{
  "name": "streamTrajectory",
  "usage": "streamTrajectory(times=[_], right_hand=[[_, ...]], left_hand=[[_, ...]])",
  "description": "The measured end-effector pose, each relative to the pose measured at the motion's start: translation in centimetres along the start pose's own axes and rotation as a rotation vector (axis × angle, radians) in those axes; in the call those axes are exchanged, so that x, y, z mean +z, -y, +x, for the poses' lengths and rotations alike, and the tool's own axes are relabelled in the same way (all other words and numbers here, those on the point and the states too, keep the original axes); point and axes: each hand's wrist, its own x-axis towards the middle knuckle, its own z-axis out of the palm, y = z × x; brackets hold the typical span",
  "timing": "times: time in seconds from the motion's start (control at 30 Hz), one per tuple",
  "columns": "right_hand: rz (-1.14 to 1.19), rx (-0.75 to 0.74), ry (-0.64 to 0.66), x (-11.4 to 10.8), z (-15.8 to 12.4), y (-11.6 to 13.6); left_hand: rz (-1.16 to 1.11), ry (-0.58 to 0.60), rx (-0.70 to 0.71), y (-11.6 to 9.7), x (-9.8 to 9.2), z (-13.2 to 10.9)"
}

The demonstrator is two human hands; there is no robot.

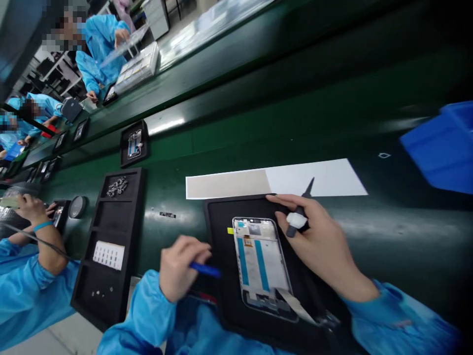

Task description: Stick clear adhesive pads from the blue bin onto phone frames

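Observation:
My left hand (181,266) is closed around a blue pen-like tool (205,269) at the left edge of a black tray (221,296). Inside the tray lies a phone frame (269,256) with two blue strips and a yellow tab at its upper left. My right hand (318,236) holds dark tweezers (308,190) wrapped with a white piece, and its fingertips touch the tray's top edge. A pale, flat strip (295,305) lies across the frame's lower right corner.
White and beige sheets (318,177) lie behind the tray. At left stands a compartment tray (138,212) with small parts; a smaller tray (144,148) is beyond it. A blue bin (439,153) is at right. Co-workers' hands (31,207) work at far left.

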Motion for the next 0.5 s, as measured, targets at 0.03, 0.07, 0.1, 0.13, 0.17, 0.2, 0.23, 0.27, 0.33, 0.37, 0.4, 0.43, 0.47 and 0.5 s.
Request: streamTrajectory(times=[0.03, 0.07, 0.1, 0.13, 0.17, 0.2, 0.23, 0.27, 0.33, 0.37, 0.4, 0.43, 0.47, 0.5], right_hand=[[-0.003, 0.004, -0.005, 0.0, 0.0, 0.1], [-0.003, 0.008, -0.007, 0.0, -0.1, 0.1], [0.001, 0.014, -0.008, 0.0, -0.1, 0.1], [0.006, 0.02, -0.009, 0.0, -0.1, 0.2], [0.009, 0.026, -0.012, 0.0, -0.1, 0.2], [0.011, 0.032, -0.013, 0.0, -0.1, 0.2], [0.011, 0.037, -0.011, 0.0, -0.1, 0.2], [0.009, 0.041, -0.008, 0.0, -0.1, 0.2], [0.005, 0.042, -0.005, 0.0, -0.1, 0.2], [0.005, 0.042, -0.006, 0.0, -0.1, 0.2], [0.006, 0.043, -0.006, 0.0, -0.1, 0.2], [0.006, 0.044, -0.007, 0.0, -0.1, 0.2], [0.006, 0.045, -0.007, 0.0, -0.1, 0.1], [0.009, 0.046, -0.005, 0.0, -0.1, 0.1]], left_hand=[[0.075, -0.068, -0.081, 1.3, -0.5, 0.4], [0.167, -0.103, -0.145, 2.6, -0.8, 0.9], [0.265, -0.107, -0.194, 3.7, -1.0, 1.2], [0.359, -0.082, -0.23, 4.7, -1.0, 1.6], [0.44, -0.036, -0.256, 5.5, -1.0, 1.8], [0.502, 0.015, -0.273, 6.1, -0.9, 2.0], [0.545, 0.061, -0.278, 6.5, -0.8, 2.2], [0.567, 0.097, -0.274, 6.7, -0.6, 2.3], [0.572, 0.129, -0.252, 6.8, -0.5, 2.4], [0.56, 0.131, -0.24, 6.8, -0.5, 2.4], [0.54, 0.127, -0.231, 6.7, -0.6, 2.4], [0.515, 0.123, -0.224, 6.7, -0.7, 2.4], [0.485, 0.115, -0.219, 6.6, -0.8, 2.4], [0.453, 0.103, -0.219, 6.6, -0.9, 2.3]])
